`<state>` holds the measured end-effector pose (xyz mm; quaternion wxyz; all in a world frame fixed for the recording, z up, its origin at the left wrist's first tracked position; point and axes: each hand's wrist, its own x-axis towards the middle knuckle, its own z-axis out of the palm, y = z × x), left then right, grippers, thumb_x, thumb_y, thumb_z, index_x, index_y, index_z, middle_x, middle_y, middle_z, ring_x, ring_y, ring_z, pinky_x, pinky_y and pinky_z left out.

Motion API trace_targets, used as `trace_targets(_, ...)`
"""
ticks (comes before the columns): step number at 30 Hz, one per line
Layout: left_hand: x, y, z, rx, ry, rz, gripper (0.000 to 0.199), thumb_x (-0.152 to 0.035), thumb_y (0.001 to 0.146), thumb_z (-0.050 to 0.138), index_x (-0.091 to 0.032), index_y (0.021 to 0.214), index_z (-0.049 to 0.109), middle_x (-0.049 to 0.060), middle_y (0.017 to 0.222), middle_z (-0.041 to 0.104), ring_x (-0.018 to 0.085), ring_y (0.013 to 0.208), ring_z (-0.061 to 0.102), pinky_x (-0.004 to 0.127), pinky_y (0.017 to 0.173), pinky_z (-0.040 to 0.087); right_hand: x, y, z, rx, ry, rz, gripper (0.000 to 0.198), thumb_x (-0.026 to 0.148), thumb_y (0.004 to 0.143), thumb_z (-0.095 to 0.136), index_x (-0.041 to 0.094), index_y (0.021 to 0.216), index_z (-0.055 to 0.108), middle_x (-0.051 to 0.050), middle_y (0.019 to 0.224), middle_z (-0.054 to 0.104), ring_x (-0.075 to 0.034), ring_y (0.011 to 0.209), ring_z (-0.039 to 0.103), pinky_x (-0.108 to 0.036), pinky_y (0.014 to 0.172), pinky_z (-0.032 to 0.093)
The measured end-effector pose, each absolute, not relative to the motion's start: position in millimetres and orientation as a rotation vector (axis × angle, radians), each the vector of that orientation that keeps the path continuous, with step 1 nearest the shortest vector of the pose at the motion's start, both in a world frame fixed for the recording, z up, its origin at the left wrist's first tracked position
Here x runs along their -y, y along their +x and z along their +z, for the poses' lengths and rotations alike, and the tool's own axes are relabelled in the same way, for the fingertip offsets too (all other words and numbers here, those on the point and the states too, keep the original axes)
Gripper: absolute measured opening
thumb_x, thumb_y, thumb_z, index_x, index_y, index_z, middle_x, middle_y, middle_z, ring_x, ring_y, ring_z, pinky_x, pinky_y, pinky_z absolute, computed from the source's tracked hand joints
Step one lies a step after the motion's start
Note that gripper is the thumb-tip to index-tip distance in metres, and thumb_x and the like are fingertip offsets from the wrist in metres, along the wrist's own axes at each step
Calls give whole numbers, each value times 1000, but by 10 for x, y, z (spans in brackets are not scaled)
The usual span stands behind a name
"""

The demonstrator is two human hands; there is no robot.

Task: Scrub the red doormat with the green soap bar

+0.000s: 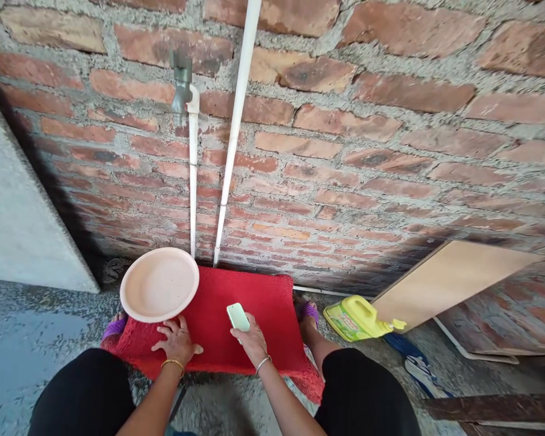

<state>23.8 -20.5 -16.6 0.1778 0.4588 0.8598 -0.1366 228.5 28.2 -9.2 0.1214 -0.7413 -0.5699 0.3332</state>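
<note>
A red cloth with a thick, textured surface lies spread between my feet, its near edge hanging down. My left hand rests on its left part, fingers spread and nothing in them, just below a pale pink basin. The basin sits tilted over the cloth's far left corner and looks bare inside. In my right hand is a pale green rounded rectangular block, held over the middle of the cloth. Whether it is soap or something else I cannot tell.
A yellow jug lies on the wet floor at right, beside a leaning board and a slipper. Ahead rises a brick wall with white pipes and a grey tap. A grey slab leans at left.
</note>
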Motion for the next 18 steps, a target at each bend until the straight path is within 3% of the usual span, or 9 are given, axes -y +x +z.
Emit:
trace_targets(6, 223, 244, -146, -2429, 1300, -395, 100, -50, 70, 72, -21, 155, 27, 30, 156, 26, 54, 141, 22, 80, 88, 34, -88, 2438, 89, 1637, -2086, 1093, 56, 32, 66, 71, 30, 121, 58, 2, 108, 71, -20, 97, 68, -26, 74, 52)
trace_targets(11, 238, 238, -119, -2412, 1306, -371, 101, -50, 69, 73, -22, 155, 28, 30, 156, 26, 55, 140, 22, 83, 85, 31, 42, 2495, 466, 1580, -2002, 1123, 56, 29, 66, 68, 27, 122, 59, 1, 103, 73, -20, 91, 68, -26, 72, 52)
trace_targets(18, 238, 235, -115, -2402, 1286, -372, 97, -46, 71, 71, -22, 154, 28, 31, 156, 25, 56, 141, 20, 86, 82, 29, 336, 2549, 794, 1387, -1913, 1220, 60, 30, 59, 70, 20, 118, 61, -1, 87, 74, -22, 81, 69, -28, 70, 52)
